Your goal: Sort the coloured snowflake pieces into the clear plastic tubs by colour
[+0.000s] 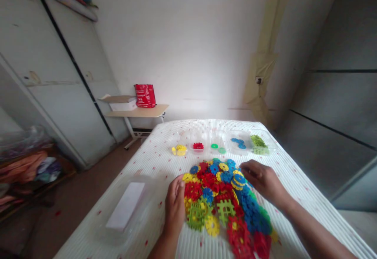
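Fingers (178, 184) of left hand (175, 201) loosely curled against pile (225, 195), at its nine o'clock; any grip on a piece impossible to tell. Fingers of right hand (266, 179) bunched narrow at its one o'clock edge; contents likewise impossible to tell. Pile: red, blue, yellow and green plastic pieces, heaped on ribbed cloth (165, 165). At nine o'clock from pile, clear tray (137, 217) with white card (126, 206). From eleven to one, clear tubs (198, 136) with yellow, red, green, blue and lime pieces. Farther, at eleven, small table (147, 112) bearing box (123, 106) and red bag (145, 96); at one, wall socket (259, 80).
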The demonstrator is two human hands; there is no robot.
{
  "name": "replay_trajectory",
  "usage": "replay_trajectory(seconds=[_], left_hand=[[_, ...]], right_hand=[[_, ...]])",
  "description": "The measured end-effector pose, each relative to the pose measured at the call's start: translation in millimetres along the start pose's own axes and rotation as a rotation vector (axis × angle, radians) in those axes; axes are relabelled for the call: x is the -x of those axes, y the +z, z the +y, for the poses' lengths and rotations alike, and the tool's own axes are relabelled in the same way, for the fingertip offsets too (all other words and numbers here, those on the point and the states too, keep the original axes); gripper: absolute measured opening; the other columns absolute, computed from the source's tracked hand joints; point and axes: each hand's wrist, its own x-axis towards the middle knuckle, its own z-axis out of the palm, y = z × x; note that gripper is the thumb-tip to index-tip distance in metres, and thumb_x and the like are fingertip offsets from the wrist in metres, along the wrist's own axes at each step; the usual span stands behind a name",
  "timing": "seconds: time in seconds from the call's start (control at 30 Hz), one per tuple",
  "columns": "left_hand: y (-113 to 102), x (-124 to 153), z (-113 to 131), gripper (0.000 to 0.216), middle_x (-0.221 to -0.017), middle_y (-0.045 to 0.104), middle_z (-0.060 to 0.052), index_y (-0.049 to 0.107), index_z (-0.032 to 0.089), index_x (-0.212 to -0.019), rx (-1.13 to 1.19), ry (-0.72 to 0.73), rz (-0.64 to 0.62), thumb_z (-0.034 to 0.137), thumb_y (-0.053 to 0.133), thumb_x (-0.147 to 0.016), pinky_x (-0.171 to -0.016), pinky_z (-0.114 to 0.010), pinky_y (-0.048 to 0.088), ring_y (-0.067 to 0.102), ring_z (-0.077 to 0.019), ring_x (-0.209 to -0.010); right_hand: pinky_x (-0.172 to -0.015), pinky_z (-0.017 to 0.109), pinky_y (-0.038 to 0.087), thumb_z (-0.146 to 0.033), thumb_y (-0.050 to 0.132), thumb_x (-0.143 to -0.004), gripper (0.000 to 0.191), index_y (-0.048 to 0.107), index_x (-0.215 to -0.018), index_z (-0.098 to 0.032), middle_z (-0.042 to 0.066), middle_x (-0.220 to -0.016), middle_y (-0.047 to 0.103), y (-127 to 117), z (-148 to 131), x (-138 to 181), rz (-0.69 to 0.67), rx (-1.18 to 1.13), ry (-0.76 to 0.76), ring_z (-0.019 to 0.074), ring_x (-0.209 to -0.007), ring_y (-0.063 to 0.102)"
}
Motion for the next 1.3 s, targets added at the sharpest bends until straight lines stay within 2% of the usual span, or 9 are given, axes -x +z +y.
replay_trajectory(seconds=[0.13,0.23,0.4,0.57,0.77,0.87,0.97,1.17,1.3], left_hand=[[0,0,0,0.041,-0.112,0.064,-0.011,0.059,0.018,-0.107,0.013,-0.001,0.013,0.047,0.047,-0.081,-0.093,-0.034,0.045,0.060,-0.0215,-0.103],[0,-1,-1,0.040,-0.112,0.064,-0.011,0.059,0.018,-0.108,0.010,0.006,0.013,0.045,0.046,-0.083,-0.093,-0.035,0.045,0.060,-0.0218,-0.103],[-1,-1,-2,0.039,-0.114,0.062,-0.011,0.059,0.018,-0.109,-0.019,0.028,0.009,0.044,0.044,-0.084,-0.097,-0.037,0.041,0.057,-0.0221,-0.107],[-2,-1,-2,0.040,-0.116,0.061,-0.011,0.057,0.017,-0.110,-0.015,0.024,-0.006,0.044,0.041,-0.086,-0.097,-0.036,0.041,0.056,-0.0217,-0.109],[-1,-2,-4,0.040,-0.116,0.061,-0.012,0.057,0.017,-0.111,-0.003,0.018,-0.021,0.044,0.041,-0.086,-0.097,-0.036,0.041,0.057,-0.0219,-0.108],[-1,-2,-5,0.040,-0.117,0.060,-0.012,0.056,0.017,-0.112,0.001,0.019,-0.027,0.045,0.041,-0.086,-0.097,-0.036,0.041,0.056,-0.0216,-0.108],[-1,-1,-5,0.041,-0.118,0.059,-0.011,0.055,0.017,-0.112,0.000,0.019,-0.025,0.046,0.040,-0.086,-0.097,-0.036,0.041,0.056,-0.0214,-0.108],[-2,-1,-2,0.042,-0.118,0.059,-0.011,0.056,0.017,-0.110,-0.013,0.028,-0.024,0.047,0.040,-0.086,-0.098,-0.035,0.039,0.053,-0.0211,-0.112],[-3,0,4,0.042,-0.118,0.060,-0.011,0.057,0.017,-0.110,0.023,0.005,-0.013,0.047,0.043,-0.084,-0.098,-0.034,0.040,0.053,-0.0214,-0.113]], right_hand=[[-0.065,0.024,0.044,-0.023,0.041,-0.090,0.021,0.062,-0.088,-0.021,0.004,-0.078,0.063,20,-42,13,-0.210,-0.016,-0.210,0.0145,-0.073,0.060],[-0.073,0.025,0.044,-0.016,0.043,-0.088,0.020,0.062,-0.093,-0.021,0.005,-0.086,0.065,34,-64,17,-0.303,-0.010,-0.342,0.0161,-0.084,0.059],[-0.084,0.031,0.043,-0.013,0.049,-0.081,0.028,0.059,-0.107,-0.019,0.008,-0.109,0.063,60,-81,15,-0.357,0.032,-0.377,0.0200,-0.097,0.055],[-0.085,0.032,0.042,-0.016,0.057,-0.075,0.032,0.059,-0.107,-0.020,0.007,-0.106,0.063,76,-80,14,-0.435,0.045,-0.401,0.0208,-0.098,0.052],[-0.078,0.029,0.043,-0.009,0.050,-0.076,0.036,0.057,-0.110,-0.021,0.006,-0.098,0.061,78,-76,18,-0.389,0.030,-0.307,0.0183,-0.091,0.054],[-0.070,0.025,0.042,-0.006,0.047,-0.076,0.029,0.060,-0.098,-0.020,0.004,-0.089,0.060,70,-75,16,-0.398,-0.003,-0.228,0.0156,-0.081,0.055],[-0.068,0.023,0.041,-0.007,0.048,-0.076,0.017,0.060,-0.081,-0.018,0.003,-0.083,0.060,59,-73,11,-0.390,-0.085,-0.155,0.0142,-0.077,0.055],[-0.066,0.022,0.039,-0.015,0.050,-0.079,0.012,0.060,-0.082,-0.018,0.002,-0.082,0.062,44,-72,7,-0.368,-0.219,-0.059,0.0131,-0.074,0.056],[-0.054,0.020,0.033,-0.019,0.050,-0.080,0.009,0.059,-0.078,-0.019,-0.001,-0.070,0.061,47,-86,14,-0.438,-0.183,-0.052,0.0103,-0.061,0.051]])
